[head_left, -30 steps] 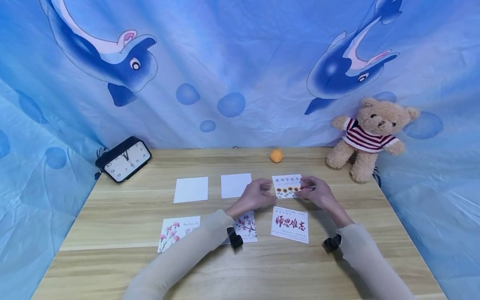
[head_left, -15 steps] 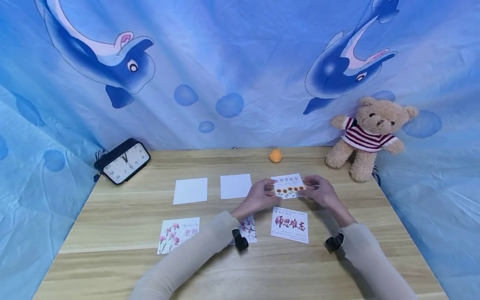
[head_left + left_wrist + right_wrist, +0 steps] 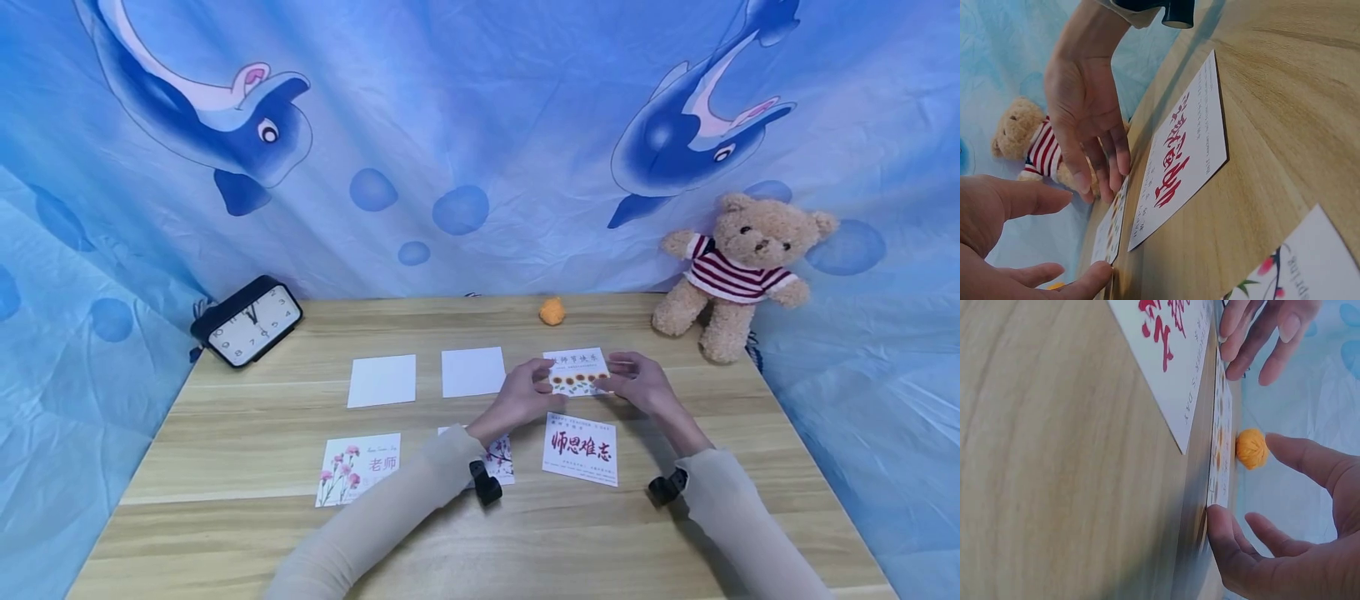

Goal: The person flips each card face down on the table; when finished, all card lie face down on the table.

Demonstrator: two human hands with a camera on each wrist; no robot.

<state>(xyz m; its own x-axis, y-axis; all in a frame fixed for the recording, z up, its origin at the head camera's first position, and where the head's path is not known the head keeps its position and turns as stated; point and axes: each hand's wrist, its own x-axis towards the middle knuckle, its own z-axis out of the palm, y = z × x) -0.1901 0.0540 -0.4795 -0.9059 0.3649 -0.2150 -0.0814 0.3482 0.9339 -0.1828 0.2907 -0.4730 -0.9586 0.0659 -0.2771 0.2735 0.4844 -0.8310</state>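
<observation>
A small card printed with sunflowers (image 3: 576,372) lies on the wooden table (image 3: 480,533), at the right end of the far row. My left hand (image 3: 527,392) touches its left edge and my right hand (image 3: 636,383) touches its right edge, fingers relaxed. In the left wrist view one left fingertip (image 3: 1094,275) rests at the edge of the sunflower card (image 3: 1110,234). In the right wrist view my right thumb (image 3: 1222,534) touches the corner of the sunflower card (image 3: 1221,434), with the index finger lifted clear. A white card with red lettering (image 3: 581,448) lies just in front.
Two blank white cards (image 3: 382,380) (image 3: 472,371) lie left of the sunflower card. A pink-flower card (image 3: 358,467) and a blossom card (image 3: 498,458), half hidden by my left forearm, fill the near row. A clock (image 3: 247,321), an orange ball (image 3: 552,312) and a teddy bear (image 3: 738,275) stand at the back.
My left hand and forearm have slid a little to the right, closer to the sunflower card, uncovering more of the pink-flower card. The right hand and the card have barely moved.
</observation>
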